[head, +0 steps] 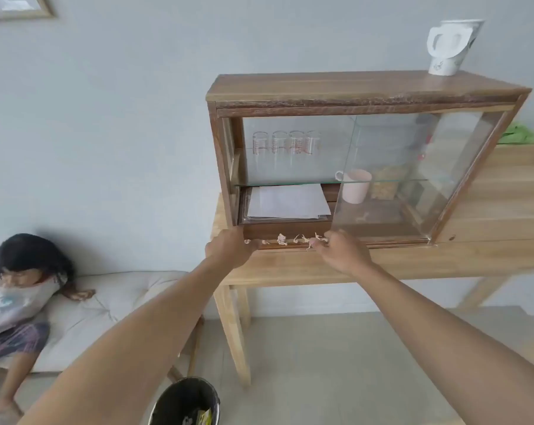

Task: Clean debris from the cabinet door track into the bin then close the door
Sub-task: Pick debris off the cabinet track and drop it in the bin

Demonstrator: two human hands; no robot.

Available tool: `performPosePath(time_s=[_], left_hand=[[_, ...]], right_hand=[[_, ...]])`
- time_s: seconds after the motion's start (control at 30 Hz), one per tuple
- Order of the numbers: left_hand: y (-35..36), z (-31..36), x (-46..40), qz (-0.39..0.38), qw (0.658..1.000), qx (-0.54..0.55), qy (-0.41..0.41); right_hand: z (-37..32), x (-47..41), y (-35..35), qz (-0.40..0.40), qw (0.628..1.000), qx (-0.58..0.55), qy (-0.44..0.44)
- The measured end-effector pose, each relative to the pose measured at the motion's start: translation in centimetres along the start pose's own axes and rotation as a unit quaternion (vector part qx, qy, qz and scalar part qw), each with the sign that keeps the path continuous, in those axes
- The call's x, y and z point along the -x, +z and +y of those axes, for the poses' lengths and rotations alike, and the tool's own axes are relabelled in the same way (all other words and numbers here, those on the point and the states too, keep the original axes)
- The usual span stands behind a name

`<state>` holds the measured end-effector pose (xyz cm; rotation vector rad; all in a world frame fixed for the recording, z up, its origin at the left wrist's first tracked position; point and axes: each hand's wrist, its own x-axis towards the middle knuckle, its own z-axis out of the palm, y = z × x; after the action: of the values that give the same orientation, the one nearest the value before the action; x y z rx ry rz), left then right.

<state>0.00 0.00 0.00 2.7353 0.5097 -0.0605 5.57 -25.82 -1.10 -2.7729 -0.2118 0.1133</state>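
A wooden cabinet [366, 90] with sliding glass doors stands on a light wooden table [428, 262]. The glass door [412, 179] is slid to the right, leaving the left half open. Several pale crumpled bits of debris [285, 239] lie along the bottom door track. My left hand [229, 250] rests at the track's left end, fingers touching the leftmost bits. My right hand [340, 251] is at the right end of the debris, fingertips pinching a piece. A black bin [186, 400] stands on the floor below, between my arms.
Inside the cabinet are several glasses [285, 142], a pink mug [356, 185] and a stack of papers [287, 202]. A white jug [451, 46] sits on top. A person [17, 299] sits on a cushioned bench [115, 302] at the left.
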Motion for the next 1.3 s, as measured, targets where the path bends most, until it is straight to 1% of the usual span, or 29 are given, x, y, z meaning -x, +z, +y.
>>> performPosePath(time_s=[0.07, 0.17, 0.27, 0.4, 0.57, 0.7, 0.83, 0.93, 1.2, 1.3], left_hand=[[0.8, 0.2, -0.9, 0.016, 0.999, 0.004, -0.035], [2.2, 0.5, -1.0, 0.037, 0.996, 0.031, -0.069], [3.6, 0.5, -1.4, 0.064, 0.994, 0.058, -0.064], [4.9, 0.0, -1.4, 0.091, 0.988, 0.111, -0.049], [5.8, -0.5, -2.2, 0.086, 0.982, 0.160, -0.052], [6.2, -0.3, -2.7, 0.086, 0.978, 0.191, -0.018], [6.5, 0.2, -3.1, 0.083, 0.980, 0.180, 0.026], [6.8, 0.3, -3.5, 0.085, 0.979, 0.178, 0.049], [6.8, 0.3, -3.3, 0.112, 0.979, 0.151, 0.074], [6.7, 0.5, -3.4, 0.136, 0.972, 0.173, 0.089]], right_hand=[[0.3, -1.0, 0.8, 0.032, 0.999, 0.013, 0.019], [0.3, -2.0, 2.7, 0.066, 0.997, 0.025, 0.023], [0.4, -3.1, 3.7, 0.101, 0.994, 0.043, 0.025], [0.2, -3.8, 5.3, 0.103, 0.994, 0.029, 0.032], [0.1, -4.5, 6.4, 0.135, 0.990, -0.020, 0.045], [-0.5, -4.7, 6.7, 0.157, 0.985, -0.046, 0.059], [-1.1, -4.7, 6.8, 0.159, 0.981, -0.094, 0.058], [-1.5, -4.6, 7.1, 0.163, 0.980, -0.109, 0.039], [-1.9, -4.5, 7.4, 0.138, 0.988, -0.074, 0.006], [-1.9, -4.3, 7.2, 0.137, 0.986, -0.094, -0.016]])
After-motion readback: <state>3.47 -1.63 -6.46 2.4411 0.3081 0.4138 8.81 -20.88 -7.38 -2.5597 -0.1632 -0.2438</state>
